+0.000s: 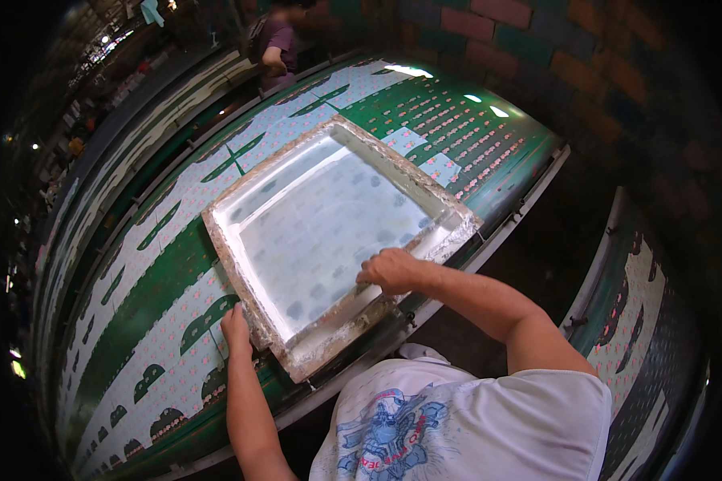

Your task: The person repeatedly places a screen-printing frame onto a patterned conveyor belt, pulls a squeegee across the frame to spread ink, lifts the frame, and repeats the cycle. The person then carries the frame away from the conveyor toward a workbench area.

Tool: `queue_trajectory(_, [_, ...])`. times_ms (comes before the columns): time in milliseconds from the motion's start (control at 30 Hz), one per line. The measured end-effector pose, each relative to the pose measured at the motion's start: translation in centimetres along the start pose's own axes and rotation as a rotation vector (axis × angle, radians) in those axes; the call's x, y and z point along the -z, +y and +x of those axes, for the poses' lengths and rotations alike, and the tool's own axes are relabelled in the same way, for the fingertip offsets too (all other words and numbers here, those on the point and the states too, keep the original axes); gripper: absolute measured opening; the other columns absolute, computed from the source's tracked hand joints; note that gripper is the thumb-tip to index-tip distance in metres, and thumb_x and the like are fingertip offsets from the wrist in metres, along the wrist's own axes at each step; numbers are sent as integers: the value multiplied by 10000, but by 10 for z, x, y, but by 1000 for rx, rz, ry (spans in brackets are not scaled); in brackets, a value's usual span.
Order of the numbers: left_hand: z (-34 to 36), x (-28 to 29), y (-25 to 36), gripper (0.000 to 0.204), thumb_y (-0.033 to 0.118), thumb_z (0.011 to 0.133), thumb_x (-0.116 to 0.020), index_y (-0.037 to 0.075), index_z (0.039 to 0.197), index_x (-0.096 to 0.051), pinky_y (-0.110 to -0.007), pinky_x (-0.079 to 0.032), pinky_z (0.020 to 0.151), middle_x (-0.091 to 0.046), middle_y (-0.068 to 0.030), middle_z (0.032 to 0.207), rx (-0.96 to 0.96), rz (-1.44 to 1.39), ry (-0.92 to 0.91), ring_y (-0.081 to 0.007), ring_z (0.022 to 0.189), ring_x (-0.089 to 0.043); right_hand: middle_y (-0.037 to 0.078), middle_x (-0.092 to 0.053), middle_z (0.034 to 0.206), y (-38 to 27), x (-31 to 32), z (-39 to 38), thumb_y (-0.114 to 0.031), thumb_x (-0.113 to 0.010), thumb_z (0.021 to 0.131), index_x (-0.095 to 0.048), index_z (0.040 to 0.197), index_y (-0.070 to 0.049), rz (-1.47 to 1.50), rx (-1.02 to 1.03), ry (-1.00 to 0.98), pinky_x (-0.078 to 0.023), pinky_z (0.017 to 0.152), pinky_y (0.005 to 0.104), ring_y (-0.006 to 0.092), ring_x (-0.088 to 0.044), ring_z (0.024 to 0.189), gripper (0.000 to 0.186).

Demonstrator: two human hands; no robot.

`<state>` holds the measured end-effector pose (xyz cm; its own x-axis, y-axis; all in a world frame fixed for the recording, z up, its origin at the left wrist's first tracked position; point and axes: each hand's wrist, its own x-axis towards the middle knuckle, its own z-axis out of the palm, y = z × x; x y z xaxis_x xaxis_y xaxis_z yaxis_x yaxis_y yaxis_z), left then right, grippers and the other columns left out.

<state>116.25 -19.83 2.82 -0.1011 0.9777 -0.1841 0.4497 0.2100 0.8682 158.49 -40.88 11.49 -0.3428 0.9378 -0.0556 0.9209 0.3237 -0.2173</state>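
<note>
A square screen-printing frame [251, 272] with a crusted, splattered rim and a pale, translucent mesh with faint bluish spots lies at an angle on a long green printing table [171, 243], over pink-flowered pale fabric pieces [108, 329]. My left hand [237, 327] is closed at the frame's left edge, its fingertips partly hidden. Over the near right part of the frame, my right hand [389, 271] has its fingers curled around something I cannot make out, close to the white inner edge.
A person in a purple top [279, 44] stands beyond the table. Further long tables run along the left, and another with printed fabric [618, 337] stands at right across a dark gap. A painted block wall [521, 40] rises behind; a metal rail [537, 180] edges my table.
</note>
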Motion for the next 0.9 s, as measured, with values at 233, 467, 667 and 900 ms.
queue_trajectory(233, [5,5,-4,355,232,1087,-562,13,1329,-702,-554,-472,1102,-694,-235,1323,-308,487,260,-449,1253,-631,181,-790,1001,-32,22,17,-52,-663,839,-799,1181,-138,81,-40,-61,-592,845,546,417,-766,979,378])
queue_trajectory(467, [3,27,-13,307,187,1055,-603,50,1306,-715,-582,-485,1053,-691,-202,1291,-406,608,386,-424,1248,-625,153,-787,1072,-70,-12,20,-82,-701,859,-795,1214,-155,78,-52,-67,-582,897,520,398,-754,1030,374])
queue_trajectory(667, [8,33,-28,315,178,1049,-600,79,1327,-709,-561,-469,1080,-672,-182,1322,-353,589,313,-407,1288,-592,94,-760,1216,-89,-52,14,-76,-769,810,-759,1318,-159,0,-19,109,-551,997,457,333,-728,1141,514])
queue_trajectory(900, [14,37,-37,334,195,1071,-593,51,1357,-688,-573,-444,1118,-649,-192,1360,-335,557,342,-406,1351,-552,98,-752,1229,-68,-68,73,-59,-726,823,-745,1330,-139,-98,89,243,-529,1018,455,308,-724,1154,514])
